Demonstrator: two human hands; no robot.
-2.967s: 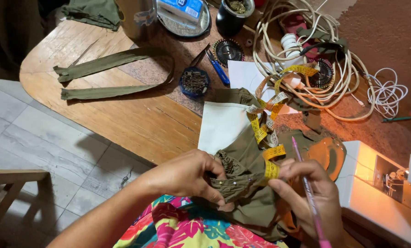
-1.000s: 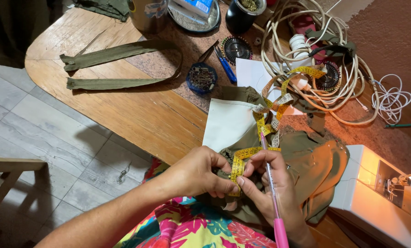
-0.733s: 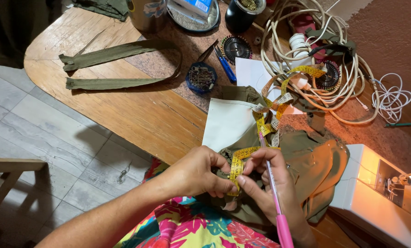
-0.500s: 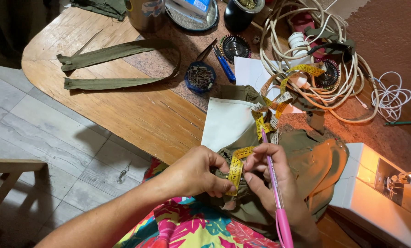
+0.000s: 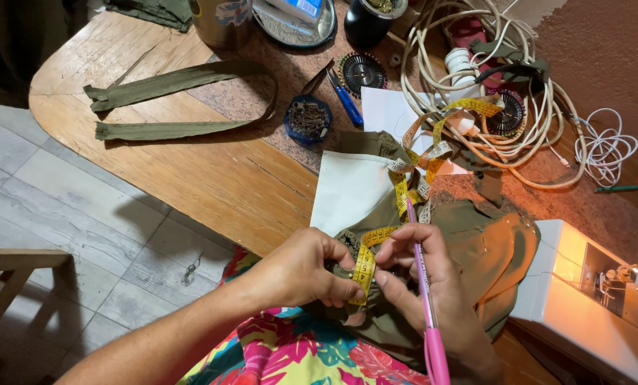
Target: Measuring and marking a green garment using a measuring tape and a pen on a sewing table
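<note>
Head view, looking down at a wooden table (image 5: 190,171): left hand (image 5: 301,271) pinches the yellow measuring tape (image 5: 365,260) flat against the olive green garment (image 5: 475,242), thumb and fingers closed on tape and cloth together; right hand (image 5: 433,292) presses the tape from the other side with its fingertips and grips a pink pen (image 5: 427,306) between the fingers, pen running from the wrist up toward the table. Garment lies at the table's near edge and hangs onto the lap, over a floral skirt (image 5: 297,356); the tape loops upward from the hands over a white sheet (image 5: 351,189) and on into a heap of cream cable (image 5: 475,78). Containers: small round blue tub (image 5: 308,117), open, full of pins, standing on the tabletop left of the white sheet; blue-handled snips (image 5: 344,100) just beside it; a round black spool wheel (image 5: 361,71) behind the snips; metal tray (image 5: 294,21) at the far edge holding a blue-white box, contents not readable; dark cup (image 5: 372,18) next to the tray, something in it, cannot tell what; metal tin (image 5: 222,21) left of the tray, inside not visible. Long olive strap (image 5: 176,100) folded in a loop on the left of the table, well apart from the hands. White sewing machine (image 5: 589,299) at right, lamp lit, just beside the garment. Thin white cord (image 5: 604,150) coiled on the brown mat at far right
</note>
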